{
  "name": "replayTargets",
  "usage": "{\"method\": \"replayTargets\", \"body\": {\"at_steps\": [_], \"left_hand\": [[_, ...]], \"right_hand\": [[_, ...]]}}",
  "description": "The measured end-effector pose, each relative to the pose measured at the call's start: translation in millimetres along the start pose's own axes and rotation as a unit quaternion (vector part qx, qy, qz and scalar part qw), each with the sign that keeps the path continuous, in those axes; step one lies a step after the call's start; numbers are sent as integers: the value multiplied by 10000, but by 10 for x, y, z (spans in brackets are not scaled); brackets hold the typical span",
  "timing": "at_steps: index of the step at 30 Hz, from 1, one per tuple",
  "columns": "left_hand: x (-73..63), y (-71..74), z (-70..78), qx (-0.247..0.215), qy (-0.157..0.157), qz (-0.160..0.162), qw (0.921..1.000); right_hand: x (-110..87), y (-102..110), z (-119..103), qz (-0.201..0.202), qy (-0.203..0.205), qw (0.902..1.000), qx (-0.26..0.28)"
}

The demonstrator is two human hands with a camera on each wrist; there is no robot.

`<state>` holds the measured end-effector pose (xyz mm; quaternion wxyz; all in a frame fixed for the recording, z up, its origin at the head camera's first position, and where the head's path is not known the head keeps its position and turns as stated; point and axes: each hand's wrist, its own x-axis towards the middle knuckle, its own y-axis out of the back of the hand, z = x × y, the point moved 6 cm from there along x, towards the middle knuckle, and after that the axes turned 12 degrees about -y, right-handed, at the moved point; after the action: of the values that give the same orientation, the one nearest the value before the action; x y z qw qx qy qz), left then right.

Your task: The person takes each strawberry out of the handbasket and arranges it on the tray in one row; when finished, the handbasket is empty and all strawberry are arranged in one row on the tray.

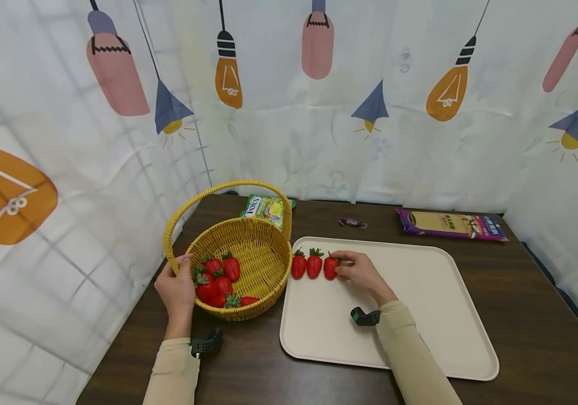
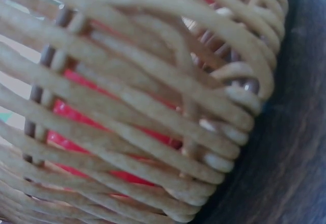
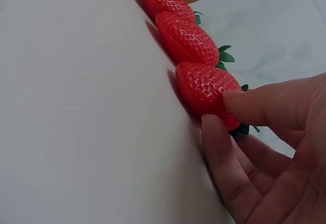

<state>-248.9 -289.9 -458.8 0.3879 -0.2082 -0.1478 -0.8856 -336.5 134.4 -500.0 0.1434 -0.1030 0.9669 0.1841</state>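
Note:
My right hand [image 1: 366, 274] pinches a red strawberry [image 3: 204, 85] with a green leafy top between thumb and fingers. That strawberry lies on the cream tray [image 1: 319, 332], third in a row beside two others, the nearer one [image 1: 314, 265] and the leftmost one [image 1: 298, 266]. On the left, my left hand [image 1: 176, 292] grips the yellow wicker basket [image 1: 263, 264] at its rim, by the foot of the tall handle. Several strawberries [image 1: 223, 286] are heaped in the basket's left part. The left wrist view shows red through the basket's weave [image 2: 127, 107]; the left fingers are outside it.
Behind the basket lies a green candy bag [image 1: 269, 209]. A small purple wrapped candy [image 1: 353, 223] is beyond the tray, and a purple snack packet [image 1: 453, 224] is at the back right. A printed curtain [image 1: 294, 146] borders the dark wooden table [image 1: 269, 371].

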Motion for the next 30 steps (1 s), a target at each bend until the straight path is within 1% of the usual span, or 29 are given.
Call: {"method": "replayTargets", "body": {"at_steps": [8, 14, 16, 19, 21, 25, 27, 30], "left_hand": [[-9, 7, -38, 58, 71, -24, 10000], [-21, 5, -35, 100, 100, 7, 9999], [-23, 5, -30, 69, 90, 18, 9999], [-22, 3, -17, 36, 42, 18, 10000], [-18, 1, -9, 30, -4, 9, 10000], [-6, 0, -3, -14, -84, 10, 10000], [-3, 4, -4, -22, -85, 12, 10000], [-8, 14, -10, 44, -47, 29, 10000]], "right_hand": [[-6, -19, -7, -25, 42, 9999, -90], [11, -17, 4, -2, 43, 9998, -182], [12, -12, 4, -17, 43, 9999, -133], [7, 4, 6, -47, 47, 10000, 70], [8, 19, 16, -50, 24, 9995, 304], [2, 63, 22, 37, -163, 9972, 724], [-4, 88, 2, 97, -207, 9958, 890], [-35, 115, -72, 81, -151, 9946, 1019]]}}
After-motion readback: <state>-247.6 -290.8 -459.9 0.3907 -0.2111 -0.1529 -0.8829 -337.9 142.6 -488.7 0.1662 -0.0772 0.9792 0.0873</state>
